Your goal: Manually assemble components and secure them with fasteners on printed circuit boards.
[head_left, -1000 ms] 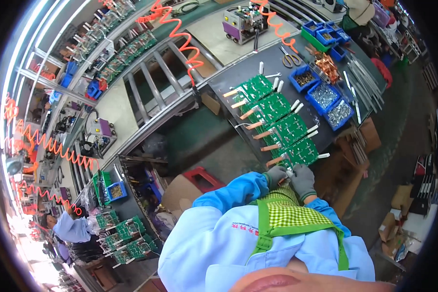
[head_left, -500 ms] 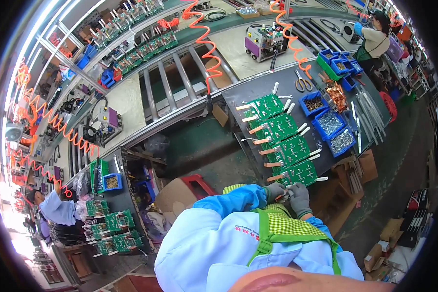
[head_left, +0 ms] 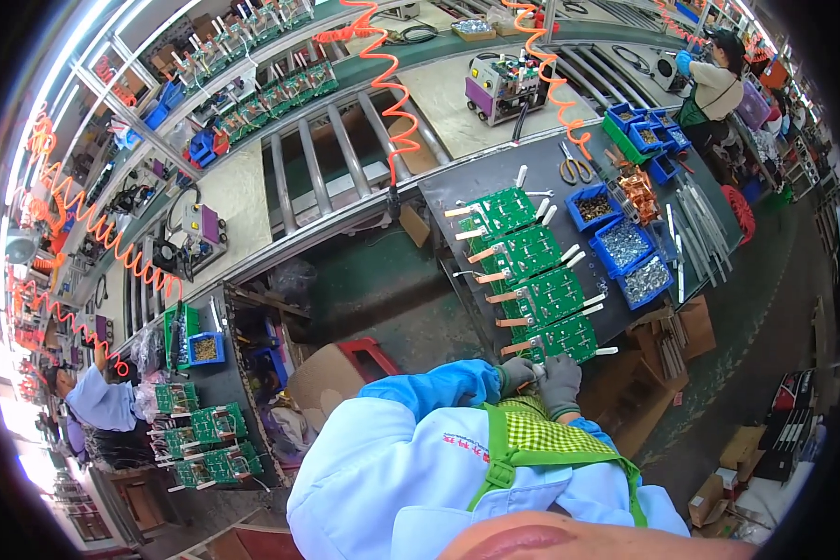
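Close in front of my body, at the near edge of the dark work table (head_left: 456, 191), my two grey-gloved hands meet beside the nearest green circuit board (head_left: 569, 338). My left hand (head_left: 514, 375) is closed, its fingers curled near a copper strip on that board. Against the board's near edge, my right hand (head_left: 560, 381) has its fingers bent together. Something small and pale shows between the hands, too small to name. Several more boards lie in a row beyond, among them a far circuit board (head_left: 506, 213), with copper strips on the left and white pieces on the right.
Blue bins of small metal parts (head_left: 646, 280) stand right of the boards, near scissors (head_left: 574, 168), copper pieces (head_left: 638, 195) and metal bars (head_left: 703, 229). An orange coiled hose (head_left: 397, 103) hangs over the roller conveyor (head_left: 313, 163). Co-workers are at far left and far right.
The whole view has shifted slightly. My hands stay together at the nearest board, and my right hand's fingers now lie a little closer to its edge.
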The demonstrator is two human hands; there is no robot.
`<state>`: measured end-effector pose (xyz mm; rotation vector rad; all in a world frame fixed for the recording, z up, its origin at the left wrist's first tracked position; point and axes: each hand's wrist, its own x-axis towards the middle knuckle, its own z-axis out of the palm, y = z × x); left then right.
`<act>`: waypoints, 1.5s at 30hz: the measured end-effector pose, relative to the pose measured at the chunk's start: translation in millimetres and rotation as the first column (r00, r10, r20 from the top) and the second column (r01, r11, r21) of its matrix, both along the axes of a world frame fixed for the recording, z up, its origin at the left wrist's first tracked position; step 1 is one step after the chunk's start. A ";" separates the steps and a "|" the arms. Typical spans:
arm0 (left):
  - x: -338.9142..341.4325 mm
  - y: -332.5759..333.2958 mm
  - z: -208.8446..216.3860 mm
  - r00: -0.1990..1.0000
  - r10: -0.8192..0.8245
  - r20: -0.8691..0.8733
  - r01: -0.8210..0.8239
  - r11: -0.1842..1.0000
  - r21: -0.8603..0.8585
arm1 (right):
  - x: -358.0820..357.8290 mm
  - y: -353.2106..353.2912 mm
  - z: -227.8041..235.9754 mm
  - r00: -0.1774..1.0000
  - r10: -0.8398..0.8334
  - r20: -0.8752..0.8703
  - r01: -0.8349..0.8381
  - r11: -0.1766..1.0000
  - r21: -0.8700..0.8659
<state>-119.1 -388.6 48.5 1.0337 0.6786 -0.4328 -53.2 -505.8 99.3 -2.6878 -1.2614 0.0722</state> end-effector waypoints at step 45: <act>19.1 205.3 120.2 0.098 -0.976 0.194 0.815 0.191 0.547 | 33.2 -7.5 78.5 0.854 -0.371 -0.364 0.495 0.795 0.350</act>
